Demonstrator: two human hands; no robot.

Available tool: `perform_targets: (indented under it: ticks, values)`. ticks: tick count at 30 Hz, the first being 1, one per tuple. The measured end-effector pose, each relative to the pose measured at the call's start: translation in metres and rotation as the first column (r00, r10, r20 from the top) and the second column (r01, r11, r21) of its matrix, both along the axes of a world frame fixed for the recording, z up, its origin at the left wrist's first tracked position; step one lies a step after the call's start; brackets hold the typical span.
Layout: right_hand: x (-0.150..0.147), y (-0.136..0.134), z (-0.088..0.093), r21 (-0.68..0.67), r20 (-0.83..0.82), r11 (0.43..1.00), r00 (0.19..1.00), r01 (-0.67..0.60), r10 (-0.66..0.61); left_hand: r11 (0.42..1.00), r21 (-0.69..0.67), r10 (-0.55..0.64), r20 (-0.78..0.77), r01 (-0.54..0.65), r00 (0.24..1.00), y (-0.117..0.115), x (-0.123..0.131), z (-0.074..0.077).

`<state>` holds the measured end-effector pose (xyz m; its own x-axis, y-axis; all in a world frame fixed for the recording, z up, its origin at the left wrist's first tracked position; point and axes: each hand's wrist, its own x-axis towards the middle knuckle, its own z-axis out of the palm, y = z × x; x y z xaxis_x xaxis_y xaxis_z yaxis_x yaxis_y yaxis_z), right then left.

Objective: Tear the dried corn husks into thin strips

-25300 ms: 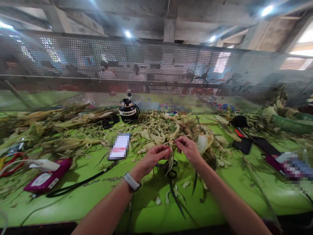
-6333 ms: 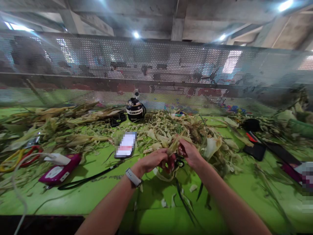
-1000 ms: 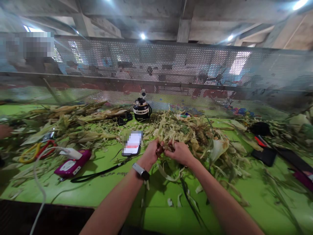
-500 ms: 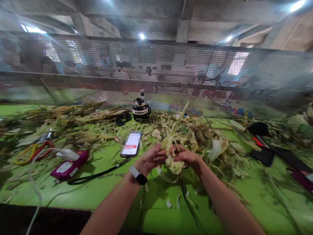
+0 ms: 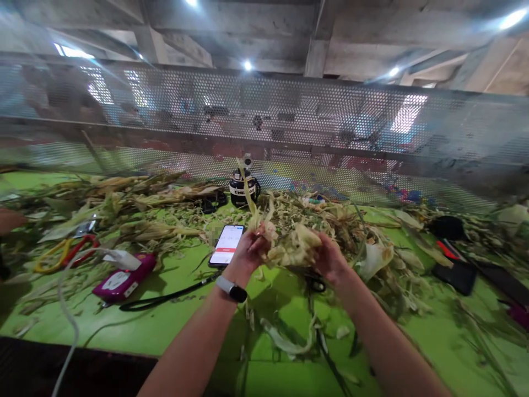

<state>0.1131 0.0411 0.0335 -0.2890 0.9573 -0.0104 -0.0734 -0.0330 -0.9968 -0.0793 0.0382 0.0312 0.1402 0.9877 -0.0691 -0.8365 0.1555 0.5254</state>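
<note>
My left hand (image 5: 251, 249), with a watch (image 5: 231, 289) on its wrist, is closed on a pale corn husk piece whose long strip (image 5: 248, 190) sticks up in front of the black jar. To its right, my right hand (image 5: 329, 259) pinches a crumpled bunch of corn husk (image 5: 296, 246), slightly blurred by motion. The bunch reaches across toward my left fingers; whether the two pieces still join cannot be made out. Below the hands a curled husk strip (image 5: 289, 344) lies on the green table (image 5: 185, 331). A lit phone (image 5: 226, 246) lies just left of my left hand.
Heaped husks (image 5: 136, 193) cover the table's back and left. A purple power block (image 5: 124, 281) with a white cable, and red- and yellow-handled scissors (image 5: 61, 256), lie left. The black jar (image 5: 243, 193) stands before a perforated metal screen (image 5: 281, 121). A dark phone (image 5: 457, 275) lies right.
My hands have moved apart, the left one leftward and the right one slightly right, each with husk. The curled strip that hung under them now lies lower on the table.
</note>
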Motion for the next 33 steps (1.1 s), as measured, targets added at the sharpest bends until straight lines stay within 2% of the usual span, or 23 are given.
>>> perform_targets:
  ticks: [1,4,6,8,11,13,17,19,22,24,27,30,33]
  values:
    - [0.0,0.007,0.0,0.033,0.025,0.995,0.995,0.091,-0.091,0.999,-0.009,0.051,-0.015,-0.052,0.999,0.002,0.002,0.003]
    - [-0.003,0.019,-0.005,0.206,0.153,0.963,0.966,0.175,-0.208,0.992,-0.022,0.121,-0.122,-0.124,0.985,0.002,0.011,0.007]
    - [-0.007,0.019,-0.01,0.386,0.218,0.897,0.923,0.217,-0.317,0.994,-0.023,0.1,-0.215,-0.107,0.972,0.0,0.017,0.005]
    - [-0.011,0.012,-0.012,0.494,0.241,0.849,0.908,0.189,-0.342,0.996,0.006,0.083,-0.289,-0.085,0.954,-0.001,0.024,-0.001]
    - [-0.019,0.0,-0.01,0.446,0.292,0.895,0.942,0.018,-0.164,0.987,0.066,0.161,-0.337,-0.147,0.928,-0.001,0.032,-0.01]
    - [-0.023,-0.005,-0.008,0.435,0.32,0.899,0.942,-0.054,-0.099,0.976,0.079,0.218,-0.362,-0.204,0.906,-0.001,0.036,-0.014]
    - [-0.027,-0.006,-0.01,0.457,0.273,0.89,0.953,-0.007,-0.132,0.965,0.113,0.261,-0.436,-0.235,0.861,-0.004,0.038,-0.013]
    - [-0.026,-0.004,-0.012,0.377,0.22,0.926,0.97,0.016,-0.107,0.958,0.142,0.285,-0.457,-0.247,0.843,-0.005,0.037,-0.01]
    - [-0.024,-0.001,-0.012,0.204,0.166,0.977,0.986,-0.063,0.029,0.949,0.144,0.316,-0.48,-0.282,0.818,-0.006,0.033,-0.006]
    - [-0.022,0.0,-0.009,0.12,0.15,0.984,0.982,-0.132,0.114,0.941,0.125,0.334,-0.491,-0.314,0.805,-0.005,0.031,-0.005]
    - [-0.019,0.001,-0.005,0.069,0.158,0.985,0.977,-0.155,0.143,0.929,0.087,0.354,-0.487,-0.359,0.798,-0.003,0.029,-0.003]
    - [-0.017,0.001,-0.004,0.064,0.173,0.988,0.977,-0.141,0.128,0.937,0.073,0.331,-0.501,-0.341,0.8,-0.004,0.028,0.0]
    - [-0.016,0.003,-0.004,0.074,0.199,0.98,0.966,-0.183,0.165,0.956,0.116,0.288,-0.547,-0.269,0.786,-0.006,0.026,0.004]
